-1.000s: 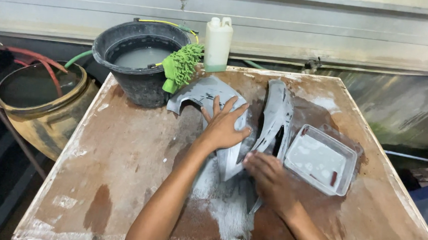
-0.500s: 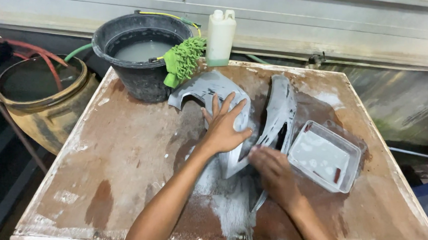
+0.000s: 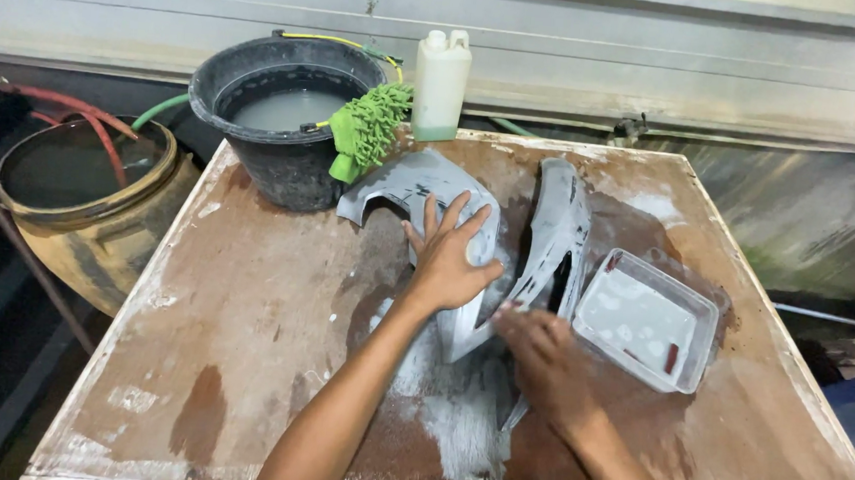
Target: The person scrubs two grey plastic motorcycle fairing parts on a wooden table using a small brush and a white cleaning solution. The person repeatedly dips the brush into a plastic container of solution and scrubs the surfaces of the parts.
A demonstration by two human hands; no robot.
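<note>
Head view, looking down on a worn brown table [image 3: 240, 337], wet and streaked with pale grey slurry near the middle.

Left hand [image 3: 449, 257]: flat, fingers spread, palm pressing down on a grey plastic body panel [image 3: 416, 184] that lies across the table's centre. No grasp; it only bears on the surface.

Right hand [image 3: 540, 358]: set on the lower edge of the same panel, just beside its long narrow wing [image 3: 560, 234]. Fingers curled down and somewhat blurred; cannot tell whether they pinch anything or just rest there. The two hands are close together but not touching.

The panel is arched, coated in dull grey, its upper end near the table's far edge and its lower end in the slurry patch.

Around it:
- white rectangular tray [image 3: 648, 321] just right of the panel, with cloudy liquid and a small dark red item inside
- black bucket [image 3: 274, 134] at the far left corner, holding murky water
- green shaggy wash mitt [image 3: 367, 128] draped on the bucket's rim
- white jug [image 3: 441, 83] at the far edge
- yellowish drum [image 3: 88, 211] off the table to the left, red hose [image 3: 75, 120] over it
</note>
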